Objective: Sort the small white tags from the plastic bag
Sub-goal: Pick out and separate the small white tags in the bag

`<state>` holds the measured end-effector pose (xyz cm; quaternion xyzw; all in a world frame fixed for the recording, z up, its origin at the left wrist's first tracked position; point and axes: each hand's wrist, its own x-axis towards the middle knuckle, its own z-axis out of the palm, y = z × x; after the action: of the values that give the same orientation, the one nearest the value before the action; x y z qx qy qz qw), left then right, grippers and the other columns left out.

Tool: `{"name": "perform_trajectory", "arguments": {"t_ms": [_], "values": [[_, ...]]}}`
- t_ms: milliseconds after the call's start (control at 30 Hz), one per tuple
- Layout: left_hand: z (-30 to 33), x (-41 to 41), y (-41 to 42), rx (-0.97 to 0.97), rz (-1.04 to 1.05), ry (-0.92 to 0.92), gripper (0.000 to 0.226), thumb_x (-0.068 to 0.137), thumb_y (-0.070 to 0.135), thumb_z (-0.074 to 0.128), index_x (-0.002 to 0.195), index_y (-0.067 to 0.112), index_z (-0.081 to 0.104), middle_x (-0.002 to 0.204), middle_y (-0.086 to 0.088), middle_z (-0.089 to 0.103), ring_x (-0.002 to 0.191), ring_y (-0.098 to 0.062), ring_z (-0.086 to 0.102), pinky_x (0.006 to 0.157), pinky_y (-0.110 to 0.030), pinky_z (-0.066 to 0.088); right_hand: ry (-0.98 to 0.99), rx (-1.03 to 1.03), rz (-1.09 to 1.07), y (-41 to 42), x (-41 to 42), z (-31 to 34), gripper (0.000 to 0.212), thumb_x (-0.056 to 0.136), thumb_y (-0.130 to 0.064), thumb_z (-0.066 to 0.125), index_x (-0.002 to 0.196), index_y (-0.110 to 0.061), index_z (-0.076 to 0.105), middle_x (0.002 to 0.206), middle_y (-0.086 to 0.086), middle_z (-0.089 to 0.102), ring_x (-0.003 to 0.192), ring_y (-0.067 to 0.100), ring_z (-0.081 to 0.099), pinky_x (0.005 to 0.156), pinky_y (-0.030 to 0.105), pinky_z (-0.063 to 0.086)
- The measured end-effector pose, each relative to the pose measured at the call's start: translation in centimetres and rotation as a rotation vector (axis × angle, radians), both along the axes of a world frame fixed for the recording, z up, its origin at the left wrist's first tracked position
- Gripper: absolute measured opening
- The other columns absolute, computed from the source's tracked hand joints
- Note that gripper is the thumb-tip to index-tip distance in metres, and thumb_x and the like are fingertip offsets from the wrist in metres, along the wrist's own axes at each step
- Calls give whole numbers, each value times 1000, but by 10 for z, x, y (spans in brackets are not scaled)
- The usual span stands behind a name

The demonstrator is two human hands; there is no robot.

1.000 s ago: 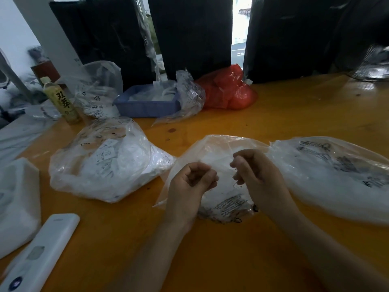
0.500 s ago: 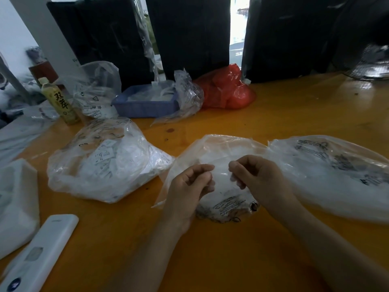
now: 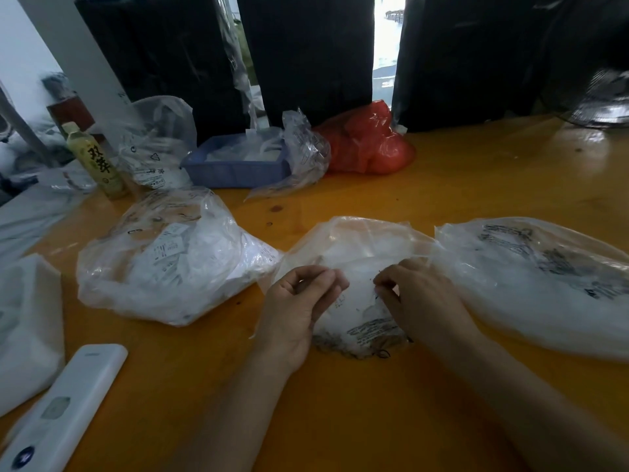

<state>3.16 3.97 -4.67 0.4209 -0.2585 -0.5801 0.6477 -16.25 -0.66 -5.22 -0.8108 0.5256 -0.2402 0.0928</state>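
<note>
On the glossy orange wooden table (image 3: 442, 185), right in front of the person, lies a thin clear plastic bag with black print along its near edge (image 3: 360, 247), holding a flat heap of small white tags (image 3: 357, 301) that show through the film. Both hands are on top of it. The left hand (image 3: 296, 308) has its fingers curled in against the thumb, and it seems to pinch something small or a bit of the film, though I cannot make out which. The right hand (image 3: 418, 298) is likewise curled, thumb and forefinger drawn together at the bag's surface, apparently nipping the plastic or a tag beneath it. The two hands are near each other but apart.

Just right of that bag, touching it, lies a larger clear printed plastic sack (image 3: 537, 284) of pale contents. To the left sits a bulging clear bag stuffed with white labelled packets (image 3: 170, 264). At the near left corner lies a long white remote-like device (image 3: 64, 410), beside a white folded bag (image 3: 27, 328). Farther back stand a yellow-green drink bottle with dark characters (image 3: 95, 161), a crumpled clear bag with printed symbols (image 3: 153, 144), a shallow blue plastic tray (image 3: 235, 168) with loose clear film draped at its right end, and a red plastic bag (image 3: 367, 144) against dark upright panels (image 3: 306, 52).
</note>
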Motion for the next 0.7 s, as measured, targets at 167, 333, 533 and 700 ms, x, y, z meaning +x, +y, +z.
{"name": "perform_trajectory", "arguments": {"t_ms": [167,333,533,700], "values": [[-2,-2,-2,-22,35,3,29,74,7,81,101,2,70,103,-24,79,96,-31,80,74,-21,63,120,81,0,4,10,-1,53,98,-56,52,144,-31,49,127,-1,55,106,18,59,87,31,51],[-2,-2,-3,-6,51,19,33,81,15,80,109,0,73,106,-25,78,100,-34,79,76,-23,63,75,39,-33,4,12,1,24,101,-41,58,118,-26,66,116,-2,57,92,13,54,80,30,50],[-2,-3,-3,-13,55,12,39,82,15,76,115,-4,73,109,-23,78,100,-27,79,78,-23,63,51,104,-77,3,13,1,41,96,-56,57,122,-24,59,119,-4,55,92,11,52,77,29,46],[-2,-1,-3,-11,36,23,38,82,12,75,117,-2,72,111,-20,79,103,-30,79,77,-22,63,-75,88,-117,2,14,2,16,98,-41,61,106,-26,60,106,-8,57,89,11,55,80,32,52]]}}
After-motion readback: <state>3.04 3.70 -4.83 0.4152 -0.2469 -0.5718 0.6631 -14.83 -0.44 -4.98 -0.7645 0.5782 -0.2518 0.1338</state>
